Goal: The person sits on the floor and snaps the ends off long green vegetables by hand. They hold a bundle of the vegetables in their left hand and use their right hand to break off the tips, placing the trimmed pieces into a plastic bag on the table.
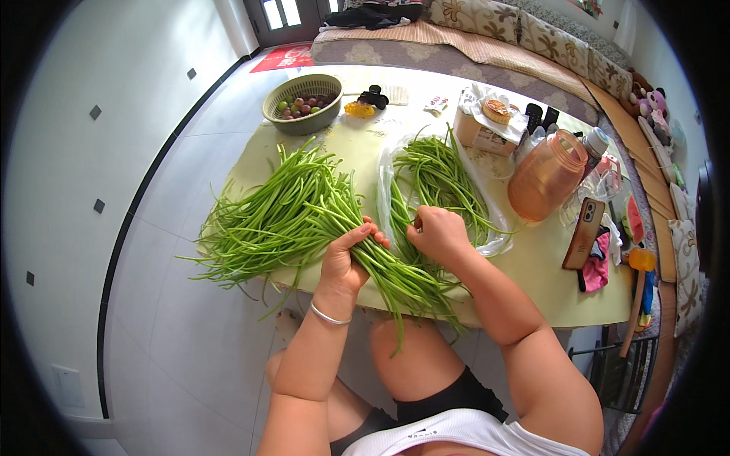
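Note:
My left hand (347, 258) is wrapped round a thick bunch of long green vegetable stems (395, 277), whose ends hang over the table's near edge. Beside it, on the left of the table, lies a large loose heap of the same stems (266, 201). My right hand (442, 232) is closed, thumb and fingers pinched together, just right of the bunch. What it pinches, if anything, is hidden. Behind and under that hand, a clear plastic bag (498, 242) lies spread with more green stems (445, 171) in it.
The pale table (532, 281) carries a green colander (308, 124) of grapes at the back left. A box (487, 138) topped by a round pastry (498, 112) stands at the back. Rightward are an orange jug (544, 178), a phone (584, 232) and a pink cloth (597, 266).

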The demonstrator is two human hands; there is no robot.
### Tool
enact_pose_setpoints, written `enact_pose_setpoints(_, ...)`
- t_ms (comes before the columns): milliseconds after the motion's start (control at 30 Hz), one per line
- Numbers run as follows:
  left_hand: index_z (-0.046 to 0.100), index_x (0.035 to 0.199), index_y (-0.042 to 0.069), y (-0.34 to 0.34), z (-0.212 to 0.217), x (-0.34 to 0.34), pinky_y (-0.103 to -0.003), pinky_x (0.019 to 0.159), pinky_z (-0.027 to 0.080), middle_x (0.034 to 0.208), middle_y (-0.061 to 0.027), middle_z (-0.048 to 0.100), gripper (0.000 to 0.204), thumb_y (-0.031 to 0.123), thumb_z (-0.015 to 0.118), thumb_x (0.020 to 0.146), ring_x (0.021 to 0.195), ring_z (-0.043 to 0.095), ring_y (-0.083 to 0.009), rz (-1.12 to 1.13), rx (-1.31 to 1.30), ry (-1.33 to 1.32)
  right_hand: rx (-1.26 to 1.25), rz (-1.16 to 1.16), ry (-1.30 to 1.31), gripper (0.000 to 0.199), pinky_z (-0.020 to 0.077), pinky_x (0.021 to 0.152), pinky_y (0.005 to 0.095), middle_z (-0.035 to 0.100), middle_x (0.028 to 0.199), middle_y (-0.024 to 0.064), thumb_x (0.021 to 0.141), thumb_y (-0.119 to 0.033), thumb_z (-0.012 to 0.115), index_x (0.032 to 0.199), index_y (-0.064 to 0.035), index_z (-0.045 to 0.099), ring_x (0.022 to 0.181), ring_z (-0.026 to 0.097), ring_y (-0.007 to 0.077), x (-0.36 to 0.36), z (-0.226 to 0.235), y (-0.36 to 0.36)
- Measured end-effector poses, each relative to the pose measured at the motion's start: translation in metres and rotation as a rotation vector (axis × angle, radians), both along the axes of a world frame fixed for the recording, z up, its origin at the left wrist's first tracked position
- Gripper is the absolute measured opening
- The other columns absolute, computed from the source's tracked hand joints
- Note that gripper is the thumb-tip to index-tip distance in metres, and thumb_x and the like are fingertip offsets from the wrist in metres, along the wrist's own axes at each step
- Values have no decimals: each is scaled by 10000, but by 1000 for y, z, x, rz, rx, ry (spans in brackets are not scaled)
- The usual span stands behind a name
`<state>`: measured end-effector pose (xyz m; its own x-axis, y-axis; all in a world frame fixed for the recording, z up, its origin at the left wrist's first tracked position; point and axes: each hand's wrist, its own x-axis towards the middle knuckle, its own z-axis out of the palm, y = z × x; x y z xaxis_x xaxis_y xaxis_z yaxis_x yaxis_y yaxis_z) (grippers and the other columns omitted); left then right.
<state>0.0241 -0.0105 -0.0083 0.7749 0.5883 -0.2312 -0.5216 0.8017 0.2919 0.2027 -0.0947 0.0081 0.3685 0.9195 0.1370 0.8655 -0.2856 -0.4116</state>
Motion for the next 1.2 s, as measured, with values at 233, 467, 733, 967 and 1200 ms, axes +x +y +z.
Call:
enact_pose_setpoints(233,602,1000,26,-3,0,-3,-415,813,533,864,-105,637,201,1,670,812,796,619,-245,24,-5,35,259,-76,227,149,502,633,377,658,746,114,805,-168,653,790,-24,614,678,645,263,10,8,1)
enact_pose_setpoints(467,603,1010,16,-3,-1,-6,-421,825,542,912,-136,657,203,-8,657,817,814,630,-258,4,37,-3,750,77,837,64,429,538,190,608,704,12,837,28,614,862,-15,574,604,569,48,-5,20,-4)
enact_pose_setpoints(733,601,1086,-66,-5,12,-5,-397,876,536,1041,-210,661,264,59,624,855,910,655,-302,-54,78,57,565,531,357,95,447,489,253,609,653,38,791,6,652,852,-43,597,498,539,125,-22,37,-21)
enact_pose_setpoints(967,619,1030,-22,-4,-1,-3,-420,864,529,868,-137,682,212,3,638,821,821,656,-283,25,59,40,525,210,196,198,486,575,337,605,683,60,787,-190,732,884,-65,612,596,587,227,-11,14,-2)
enact_pose_setpoints(1200,622,985,-3,-2,3,1,-451,911,511,848,-134,682,185,-30,639,803,858,656,-290,-17,90,25,227,137,-232,250,487,729,408,607,821,90,742,-299,738,738,-70,639,853,569,296,9,-11,9)
